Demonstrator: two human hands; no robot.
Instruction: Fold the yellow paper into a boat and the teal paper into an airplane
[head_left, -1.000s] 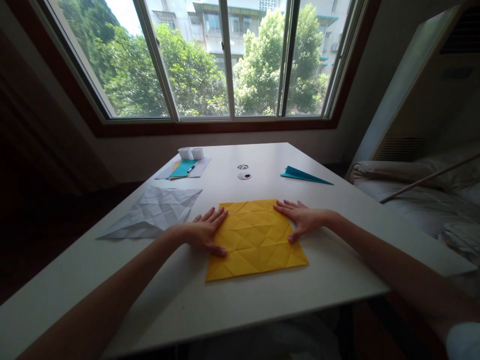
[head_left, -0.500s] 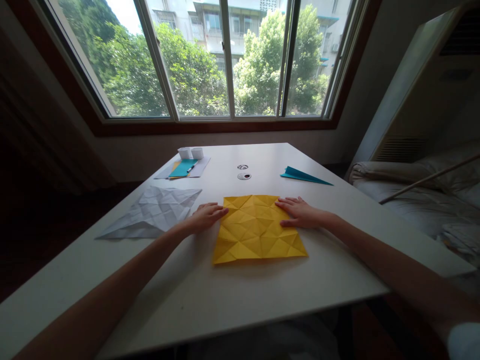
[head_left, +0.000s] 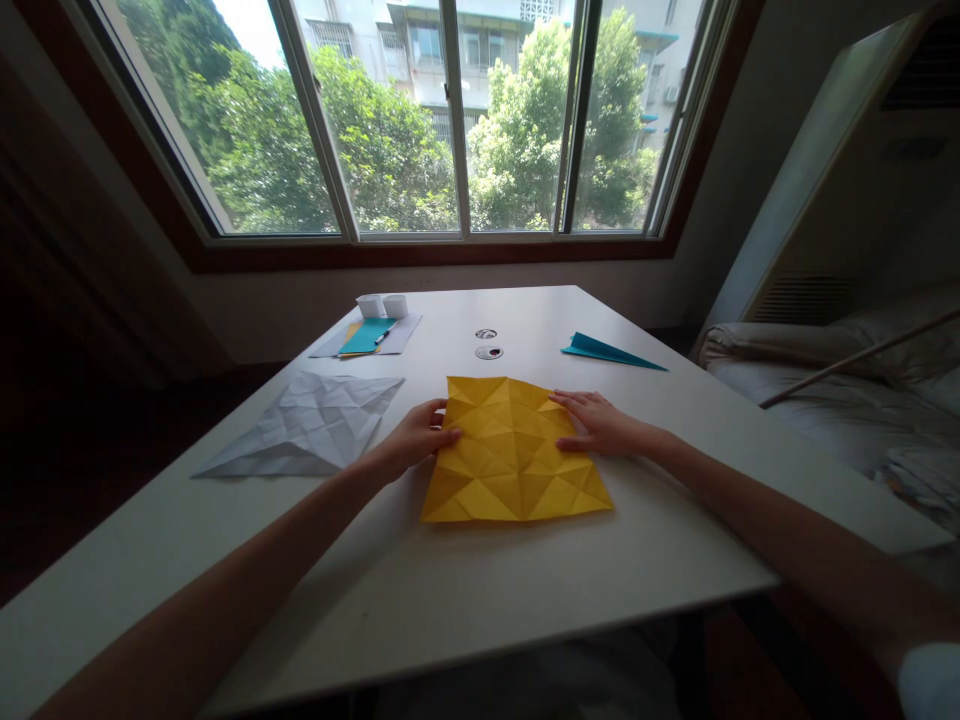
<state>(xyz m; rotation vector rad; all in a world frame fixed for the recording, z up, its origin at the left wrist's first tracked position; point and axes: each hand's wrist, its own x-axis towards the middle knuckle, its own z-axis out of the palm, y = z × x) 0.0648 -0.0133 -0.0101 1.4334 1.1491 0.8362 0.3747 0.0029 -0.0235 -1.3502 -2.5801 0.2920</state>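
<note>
A square sheet of yellow paper, covered in a grid of fold creases, is in front of me on the white table. At its left edge, my left hand grips the sheet, thumb on top and fingers underneath; that side is lifted slightly. My right hand rests on the right edge with its fingers stretched out on the paper. Left of my left hand lies a creased white paper.
A blue folded paper plane lies at the back right. Two round black-and-white cutouts are behind the yellow sheet. At the back left are coloured sheets, a pen and two small white containers.
My left hand has gone from lying at the yellow paper's edge to gripping it, and that side has risen a little. My right hand has hardly moved.
</note>
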